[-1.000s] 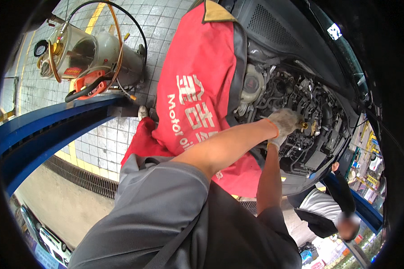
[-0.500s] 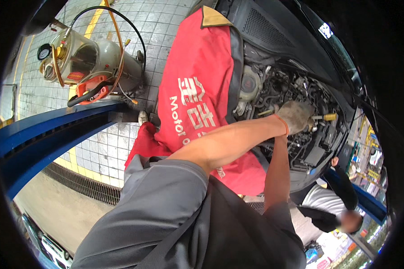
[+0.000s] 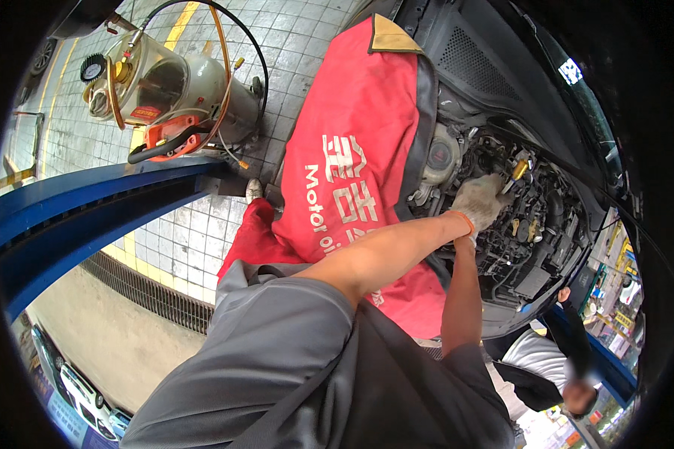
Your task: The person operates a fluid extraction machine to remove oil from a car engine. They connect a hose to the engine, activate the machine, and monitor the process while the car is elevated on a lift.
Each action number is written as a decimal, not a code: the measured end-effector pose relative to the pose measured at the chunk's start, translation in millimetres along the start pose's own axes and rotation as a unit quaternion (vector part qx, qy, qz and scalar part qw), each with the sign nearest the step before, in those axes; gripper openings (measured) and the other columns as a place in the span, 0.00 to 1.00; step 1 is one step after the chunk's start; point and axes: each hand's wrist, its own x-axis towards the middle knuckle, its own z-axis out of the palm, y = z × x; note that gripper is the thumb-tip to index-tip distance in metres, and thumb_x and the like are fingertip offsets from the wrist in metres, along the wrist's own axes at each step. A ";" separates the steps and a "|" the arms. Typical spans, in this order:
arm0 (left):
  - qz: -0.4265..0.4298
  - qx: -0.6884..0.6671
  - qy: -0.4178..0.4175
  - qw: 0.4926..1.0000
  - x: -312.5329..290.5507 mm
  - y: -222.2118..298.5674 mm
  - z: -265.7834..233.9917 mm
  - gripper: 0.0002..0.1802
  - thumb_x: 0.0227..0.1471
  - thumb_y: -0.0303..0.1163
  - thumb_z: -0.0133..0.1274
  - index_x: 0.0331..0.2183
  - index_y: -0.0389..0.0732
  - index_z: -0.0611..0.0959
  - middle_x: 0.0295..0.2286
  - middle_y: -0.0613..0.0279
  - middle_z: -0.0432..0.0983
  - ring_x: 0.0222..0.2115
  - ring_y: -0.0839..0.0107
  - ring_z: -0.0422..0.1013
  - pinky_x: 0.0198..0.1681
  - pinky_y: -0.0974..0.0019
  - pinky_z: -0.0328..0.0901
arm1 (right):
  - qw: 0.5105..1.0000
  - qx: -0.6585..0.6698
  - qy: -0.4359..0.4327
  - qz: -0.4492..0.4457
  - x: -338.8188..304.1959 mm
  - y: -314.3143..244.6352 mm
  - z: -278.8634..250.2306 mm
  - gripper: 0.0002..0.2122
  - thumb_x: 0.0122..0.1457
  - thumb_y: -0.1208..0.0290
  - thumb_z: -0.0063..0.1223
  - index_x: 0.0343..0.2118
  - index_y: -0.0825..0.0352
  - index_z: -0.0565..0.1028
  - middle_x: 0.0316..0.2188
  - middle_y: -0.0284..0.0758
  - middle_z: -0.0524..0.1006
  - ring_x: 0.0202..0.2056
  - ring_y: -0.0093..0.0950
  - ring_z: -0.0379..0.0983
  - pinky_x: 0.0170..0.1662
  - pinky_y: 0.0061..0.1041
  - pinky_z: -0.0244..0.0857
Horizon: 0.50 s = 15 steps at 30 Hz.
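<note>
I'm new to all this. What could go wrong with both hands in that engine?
The yellow-ended tool by the gloved left hand could slip down among the crowded engine parts. The right hand, mostly hidden behind the left, might get bumped or scraped there.

The gloved left hand [image 3: 478,199] is partly covering the right hand [image 3: 471,236] above the car engine [image 3: 553,208]. A yellow-ended tool [image 3: 520,170] is projecting beside them.

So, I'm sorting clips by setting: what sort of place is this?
Probably a car repair workshop: an exposed engine, a red cover draped beside it, and a tank with a gauge.
</note>
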 end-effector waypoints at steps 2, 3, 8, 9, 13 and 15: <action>-0.032 0.010 -0.017 0.999 -7.4 -15.3 3.5 0.20 0.55 0.45 0.63 0.38 0.37 0.83 0.38 0.46 0.82 0.44 0.45 0.78 0.48 0.47 0.70 | 1.000 -0.015 0.000 0.004 -6.0 -5.3 12.3 0.28 0.74 0.56 0.41 0.73 0.60 0.59 0.73 0.37 0.61 0.73 0.37 0.56 0.70 0.43 0.56; -0.052 0.010 -0.022 0.998 -7.9 -21.1 4.9 0.20 0.54 0.45 0.64 0.37 0.38 0.83 0.38 0.45 0.82 0.44 0.44 0.78 0.48 0.47 0.70 | 1.000 -0.021 0.002 0.004 -7.5 -6.3 15.0 0.28 0.74 0.56 0.41 0.73 0.60 0.59 0.73 0.37 0.61 0.73 0.38 0.56 0.70 0.43 0.56; -0.028 -0.001 -0.011 1.000 1.8 -21.6 13.6 0.19 0.52 0.43 0.66 0.37 0.38 0.83 0.37 0.45 0.82 0.42 0.43 0.77 0.47 0.46 0.69 | 1.000 -0.017 0.008 0.011 -9.4 -4.0 7.0 0.27 0.74 0.56 0.40 0.73 0.60 0.59 0.73 0.38 0.61 0.73 0.38 0.55 0.70 0.43 0.56; -0.032 -0.012 -0.006 0.999 0.8 -18.3 15.9 0.18 0.52 0.43 0.66 0.37 0.38 0.83 0.36 0.45 0.82 0.42 0.43 0.77 0.47 0.46 0.69 | 1.000 -0.016 0.017 0.012 -10.3 -3.3 4.4 0.27 0.74 0.56 0.40 0.73 0.60 0.59 0.73 0.38 0.61 0.73 0.38 0.55 0.70 0.43 0.56; -0.024 -0.011 -0.038 0.999 -17.1 -13.3 26.9 0.20 0.52 0.45 0.67 0.39 0.40 0.83 0.38 0.47 0.81 0.42 0.45 0.78 0.46 0.47 0.69 | 0.998 -0.022 0.051 0.025 -16.9 2.4 -2.1 0.27 0.74 0.57 0.40 0.72 0.61 0.59 0.73 0.38 0.60 0.73 0.38 0.55 0.70 0.43 0.56; 0.006 0.002 -0.044 0.999 -21.9 -17.2 35.4 0.20 0.53 0.44 0.66 0.40 0.40 0.83 0.38 0.48 0.81 0.42 0.46 0.78 0.46 0.48 0.70 | 0.998 -0.031 0.055 0.027 -19.2 6.0 -3.2 0.27 0.74 0.57 0.40 0.72 0.61 0.59 0.73 0.39 0.60 0.73 0.38 0.55 0.70 0.43 0.57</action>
